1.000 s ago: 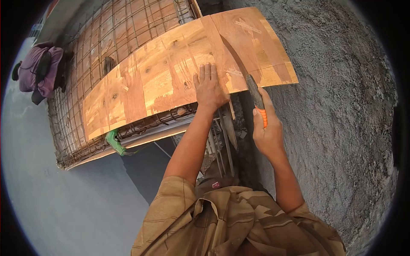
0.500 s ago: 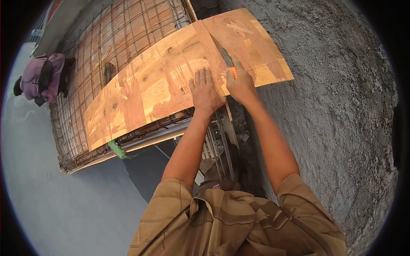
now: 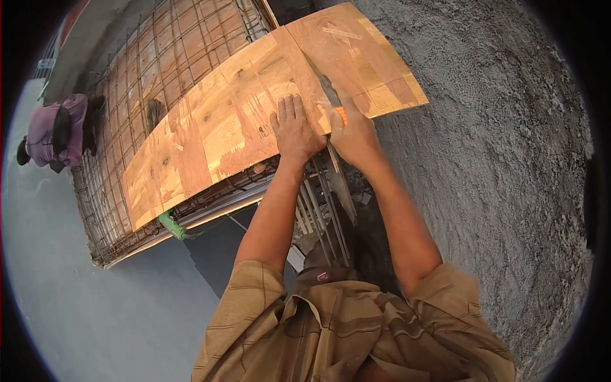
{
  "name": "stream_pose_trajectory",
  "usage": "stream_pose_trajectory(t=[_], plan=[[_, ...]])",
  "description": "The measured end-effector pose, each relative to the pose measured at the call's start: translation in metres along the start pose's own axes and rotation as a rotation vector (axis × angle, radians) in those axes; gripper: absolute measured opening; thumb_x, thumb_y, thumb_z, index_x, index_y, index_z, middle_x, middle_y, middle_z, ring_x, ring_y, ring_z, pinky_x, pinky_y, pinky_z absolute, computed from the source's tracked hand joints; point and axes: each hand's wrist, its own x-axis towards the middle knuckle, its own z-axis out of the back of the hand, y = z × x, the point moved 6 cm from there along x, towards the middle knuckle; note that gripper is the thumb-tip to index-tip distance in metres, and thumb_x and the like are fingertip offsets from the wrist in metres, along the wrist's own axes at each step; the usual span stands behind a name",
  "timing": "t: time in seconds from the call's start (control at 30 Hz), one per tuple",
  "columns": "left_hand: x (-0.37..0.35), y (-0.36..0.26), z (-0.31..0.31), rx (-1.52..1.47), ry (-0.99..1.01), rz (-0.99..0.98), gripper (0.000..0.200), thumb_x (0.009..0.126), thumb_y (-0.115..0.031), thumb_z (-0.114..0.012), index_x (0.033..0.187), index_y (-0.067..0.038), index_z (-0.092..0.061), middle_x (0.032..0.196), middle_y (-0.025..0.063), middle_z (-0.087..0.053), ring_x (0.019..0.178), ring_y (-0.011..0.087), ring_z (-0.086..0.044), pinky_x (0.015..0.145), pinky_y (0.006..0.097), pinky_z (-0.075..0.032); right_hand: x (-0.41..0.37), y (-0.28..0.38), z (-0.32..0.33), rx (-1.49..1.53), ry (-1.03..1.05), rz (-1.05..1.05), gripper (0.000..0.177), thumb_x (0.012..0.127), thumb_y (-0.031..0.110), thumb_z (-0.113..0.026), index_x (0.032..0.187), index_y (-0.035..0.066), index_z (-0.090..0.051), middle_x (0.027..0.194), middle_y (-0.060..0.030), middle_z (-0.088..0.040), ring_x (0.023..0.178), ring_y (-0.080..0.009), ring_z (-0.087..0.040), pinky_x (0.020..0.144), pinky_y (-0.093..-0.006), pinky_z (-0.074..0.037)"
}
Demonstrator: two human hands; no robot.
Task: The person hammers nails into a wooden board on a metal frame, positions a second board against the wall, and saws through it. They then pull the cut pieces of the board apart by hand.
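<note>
A plywood sheet (image 3: 223, 127) lies across the rebar grid, with a cut line running in from its far edge. My left hand (image 3: 298, 134) presses on the sheet beside that line, palm down and fingers stretched out. Closed around the orange handle of a handsaw (image 3: 330, 91), my right hand (image 3: 354, 137) is at the sheet's near edge. The dark saw blade points away from me along the cut. How deep it sits in the wood is hard to make out.
The tied rebar grid (image 3: 172, 51) spreads out beyond the sheet. A green power tool (image 3: 170, 225) sticks out beneath the near edge. At far left a person in a pink shirt (image 3: 60, 130) bends over the grid. A rough concrete wall (image 3: 484, 159) rises on the right.
My right hand has drawn the handsaw back toward me along the cut. My left hand stays on the plywood. The whole view has shifted slightly.
</note>
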Motion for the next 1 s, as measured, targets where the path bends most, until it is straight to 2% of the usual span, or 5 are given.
stream_pose_trajectory(t=[0.13,0.33,0.5,0.7,1.0], plan=[[-0.001,0.010,0.001,-0.017,-0.037,0.015,0.100,0.071,-0.036,-0.074,0.153,0.004,-0.033,0.159,0.0232,-0.034,0.152,0.0361,-0.024,0.123,0.0545,-0.014,-0.132,0.029,0.066,0.101,0.008,0.072,0.056,0.099,0.019,-0.054,0.152,0.014,-0.038,0.100,-0.0347,-0.067,0.095,-0.0531,-0.065,0.083,-0.0565,-0.053],[0.009,0.001,0.005,-0.012,-0.003,0.024,0.100,0.070,-0.034,-0.074,0.153,0.003,-0.032,0.159,0.0207,-0.035,0.153,0.0359,-0.023,0.123,0.0543,-0.013,0.051,-0.012,-0.022,-0.098,0.009,-0.005,0.054,0.099,0.020,-0.052,0.151,0.013,-0.040,0.100,-0.0343,-0.068,0.096,-0.0536,-0.065,0.084,-0.0576,-0.051],[0.001,0.003,-0.001,0.022,-0.005,-0.004,0.099,0.073,-0.037,-0.071,0.154,0.002,-0.030,0.160,0.0215,-0.033,0.153,0.0356,-0.022,0.124,0.0543,-0.012,-0.117,0.028,0.062,0.077,0.008,0.099,0.057,0.099,0.018,-0.051,0.154,0.014,-0.034,0.104,-0.0345,-0.067,0.097,-0.0530,-0.065,0.086,-0.0582,-0.052],[0.002,0.005,0.005,0.003,-0.026,0.014,0.097,0.071,-0.032,-0.072,0.153,0.002,-0.032,0.159,0.0201,-0.036,0.152,0.0355,-0.025,0.124,0.0537,-0.015,0.055,-0.007,-0.034,-0.138,0.108,-0.098,0.054,0.100,0.021,-0.051,0.152,0.010,-0.038,0.111,-0.0355,-0.065,0.103,-0.0541,-0.062,0.093,-0.0568,-0.049],[0.003,0.007,0.011,-0.030,0.011,-0.069,0.096,0.071,-0.029,-0.072,0.153,0.004,-0.032,0.160,0.0209,-0.034,0.153,0.0343,-0.024,0.123,0.0522,-0.016,-0.036,0.021,0.026,-0.001,-0.007,0.008,0.053,0.101,0.018,-0.050,0.151,0.004,-0.040,0.129,-0.0340,-0.059,0.122,-0.0477,-0.058,0.103,-0.0478,-0.046]])
